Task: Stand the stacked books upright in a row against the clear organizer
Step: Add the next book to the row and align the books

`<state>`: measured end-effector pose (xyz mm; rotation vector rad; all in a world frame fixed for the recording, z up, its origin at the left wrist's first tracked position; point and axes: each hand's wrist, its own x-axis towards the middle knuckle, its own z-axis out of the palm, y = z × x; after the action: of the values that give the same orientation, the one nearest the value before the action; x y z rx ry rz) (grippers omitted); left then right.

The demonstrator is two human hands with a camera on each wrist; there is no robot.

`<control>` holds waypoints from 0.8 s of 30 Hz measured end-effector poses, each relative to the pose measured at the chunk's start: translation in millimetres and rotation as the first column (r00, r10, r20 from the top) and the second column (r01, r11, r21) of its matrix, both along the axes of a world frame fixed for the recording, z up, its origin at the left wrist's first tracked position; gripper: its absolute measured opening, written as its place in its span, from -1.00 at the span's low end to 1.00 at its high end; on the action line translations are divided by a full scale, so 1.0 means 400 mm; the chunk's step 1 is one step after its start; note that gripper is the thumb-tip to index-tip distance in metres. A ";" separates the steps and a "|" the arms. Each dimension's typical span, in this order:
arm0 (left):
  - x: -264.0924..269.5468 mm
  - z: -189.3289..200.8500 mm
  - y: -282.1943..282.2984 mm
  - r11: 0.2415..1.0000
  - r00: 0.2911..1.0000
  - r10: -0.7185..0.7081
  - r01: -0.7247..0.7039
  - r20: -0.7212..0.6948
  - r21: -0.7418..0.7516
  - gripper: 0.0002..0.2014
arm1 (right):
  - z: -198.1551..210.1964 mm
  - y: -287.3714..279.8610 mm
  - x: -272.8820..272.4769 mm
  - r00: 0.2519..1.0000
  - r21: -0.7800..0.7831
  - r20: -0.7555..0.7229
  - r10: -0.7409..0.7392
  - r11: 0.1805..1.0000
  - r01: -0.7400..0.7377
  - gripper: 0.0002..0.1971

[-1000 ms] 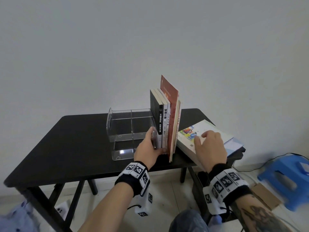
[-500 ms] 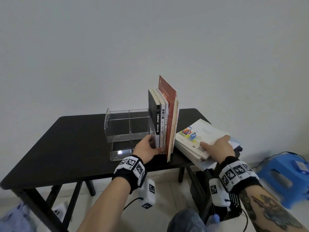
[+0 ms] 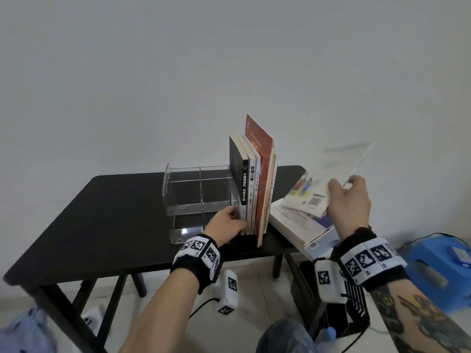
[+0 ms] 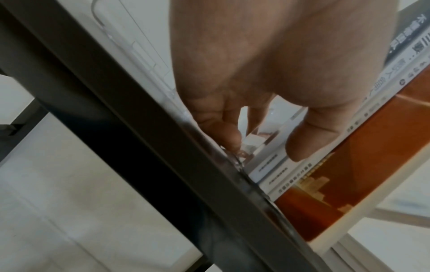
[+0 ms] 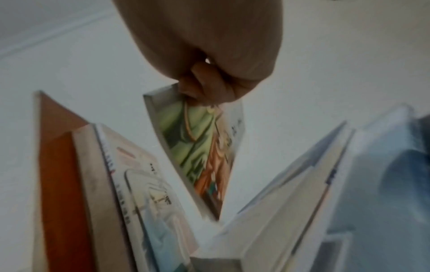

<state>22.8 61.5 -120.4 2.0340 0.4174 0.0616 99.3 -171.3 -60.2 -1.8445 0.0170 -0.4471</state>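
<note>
A clear organizer (image 3: pixel 198 192) stands on the black table (image 3: pixel 102 220). Several books (image 3: pixel 252 184) stand upright against its right end, the tall orange one (image 4: pixel 337 184) among them. My left hand (image 3: pixel 226 221) rests at the row's foot, thumb (image 4: pixel 300 145) pressed on a white spine and fingers (image 4: pixel 223 132) straight beside the organizer wall. To the right lies the flat stack (image 3: pixel 303 225). My right hand (image 3: pixel 349 200) pinches a thin illustrated book (image 5: pixel 197 156) by its edge and holds it tilted above the stack, blurred by motion.
The stack overhangs the table's front right corner. A blue stool (image 3: pixel 438 271) stands on the floor at the right, and a black box (image 3: pixel 339 314) with cables sits under the table. A white wall runs behind.
My right hand, earlier flat on the stack's top book, has gripped that book's near edge and lifted it up and tilted it. My left hand has stayed at the row's foot.
</note>
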 end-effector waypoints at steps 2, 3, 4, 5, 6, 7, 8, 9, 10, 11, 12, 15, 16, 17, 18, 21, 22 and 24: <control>-0.005 0.007 -0.005 1.000 1.000 0.016 -0.016 -0.004 -0.020 -0.59 | 0.035 0.012 -0.040 0.983 0.034 0.185 0.008 0.999 -0.014 -0.74; -0.012 0.010 -0.008 0.999 1.000 0.028 -0.028 -0.005 -0.033 -0.62 | 0.057 0.019 -0.062 0.965 0.073 0.264 0.003 0.997 -0.023 -0.71; -0.016 0.013 -0.011 0.998 0.999 0.041 -0.042 -0.014 -0.043 -0.64 | 0.072 0.027 -0.072 0.944 0.114 0.329 -0.008 0.993 -0.032 -0.69; -0.012 0.018 -0.015 0.997 0.998 0.051 -0.052 -0.034 -0.048 -0.65 | 0.095 0.034 -0.091 0.923 0.145 0.385 -0.016 0.988 -0.044 -0.68; 0.001 0.027 -0.018 0.996 0.995 0.060 -0.064 -0.080 -0.055 -0.63 | 0.116 0.041 -0.109 0.905 0.163 0.425 -0.020 0.985 -0.055 -0.70; 0.017 0.037 -0.020 0.996 0.985 0.067 -0.074 -0.157 -0.041 -0.61 | 0.139 0.050 -0.132 0.894 0.193 0.448 -0.011 0.978 -0.084 -0.72; 0.031 0.047 -0.023 0.997 0.966 0.071 -0.077 -0.249 -0.011 -0.58 | 0.162 0.057 -0.151 0.882 0.221 0.471 0.006 0.967 -0.124 -0.73; 0.037 0.051 -0.024 0.997 0.939 0.076 -0.073 -0.336 0.023 -0.58 | 0.179 0.063 -0.168 0.867 0.248 0.496 0.034 0.952 -0.179 -0.73; 0.046 0.050 -0.022 0.996 0.923 0.085 -0.079 -0.375 0.030 -0.58 | 0.190 0.072 -0.182 0.849 0.265 0.525 0.053 0.938 -0.223 -0.72; 0.052 0.048 -0.021 0.996 0.932 0.088 -0.091 -0.353 0.006 -0.60 | 0.203 0.082 -0.200 0.831 0.271 0.551 0.073 0.926 -0.261 -0.70; 0.046 0.046 -0.019 0.994 0.952 0.086 -0.103 -0.293 -0.042 -0.61 | 0.208 0.091 -0.211 0.815 0.266 0.573 0.089 0.920 -0.288 -0.69; 0.016 0.034 -0.013 0.982 0.975 0.123 -0.146 -0.184 -0.120 -0.57 | 0.198 0.124 -0.231 0.795 0.221 0.598 0.106 0.931 -0.290 -0.65; 0.022 0.029 -0.010 0.980 0.972 0.131 -0.156 -0.195 -0.120 -0.57 | 0.185 0.135 -0.231 0.791 0.186 0.600 0.117 0.942 -0.280 -0.63; 0.028 0.028 -0.011 0.979 0.969 0.142 -0.168 -0.200 -0.116 -0.56 | 0.170 0.146 -0.232 0.788 0.137 0.598 0.146 0.950 -0.280 -0.63; 0.034 0.028 -0.012 0.978 0.967 0.153 -0.178 -0.202 -0.111 -0.56 | 0.153 0.158 -0.232 0.790 0.078 0.585 0.185 0.956 -0.282 -0.63; 0.035 0.014 -0.013 0.981 0.969 0.157 -0.176 -0.193 -0.087 -0.57 | 0.110 0.195 -0.233 0.784 -0.157 0.549 0.290 0.957 -0.244 -0.59; 0.038 0.012 -0.013 0.982 0.969 0.151 -0.170 -0.198 -0.081 -0.57 | 0.095 0.205 -0.231 0.769 -0.235 0.551 0.324 0.945 -0.229 -0.54; 0.048 0.016 -0.012 0.980 0.961 0.143 -0.170 -0.235 -0.100 -0.59 | 0.071 0.221 -0.225 0.740 -0.349 0.558 0.375 0.915 -0.201 -0.45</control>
<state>42.1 56.5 -113.8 1.8931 0.7103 -0.0980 9.2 -82.9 -31.8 -1.8341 -0.8145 -0.8440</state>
